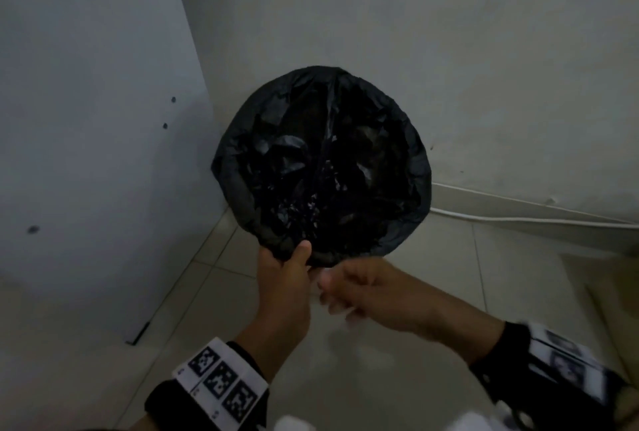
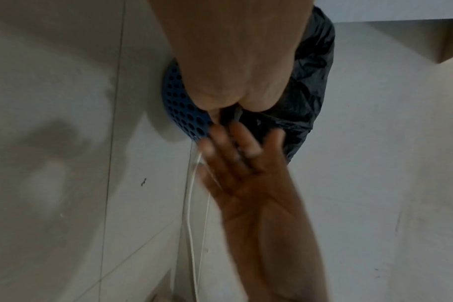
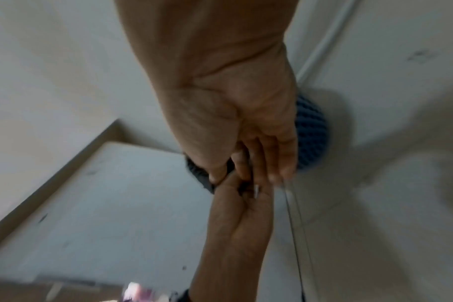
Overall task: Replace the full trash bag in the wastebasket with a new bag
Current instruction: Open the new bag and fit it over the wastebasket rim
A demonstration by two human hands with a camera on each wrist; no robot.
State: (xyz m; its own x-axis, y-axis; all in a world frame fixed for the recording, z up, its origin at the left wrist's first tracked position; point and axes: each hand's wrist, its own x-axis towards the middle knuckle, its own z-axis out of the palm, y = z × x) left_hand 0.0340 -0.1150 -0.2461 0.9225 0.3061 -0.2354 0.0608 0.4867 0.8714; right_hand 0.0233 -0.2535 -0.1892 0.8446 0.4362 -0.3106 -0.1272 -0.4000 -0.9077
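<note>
A black trash bag (image 1: 321, 161) lines a round blue perforated wastebasket (image 2: 178, 106) that stands in the corner, its edge folded over the rim. My left hand (image 1: 294, 264) grips the bag's edge at the near rim, thumb on top and fingers underneath. In the left wrist view the left hand (image 2: 228, 110) pinches a fold of the bag (image 2: 311, 81). My right hand (image 1: 345, 289) is blurred just right of the left, fingers straight and palm open (image 2: 236, 147), touching the basket side below the rim. The right wrist view shows both hands, right (image 3: 259, 159) and left (image 3: 241, 204), meeting at the bag (image 3: 199, 175).
A white cabinet side (image 1: 86, 119) stands close on the left and a pale wall (image 1: 484, 50) behind and to the right. A white cable (image 1: 518, 219) runs along the wall's foot. Pale floor tiles (image 1: 397, 378) lie in front of the basket.
</note>
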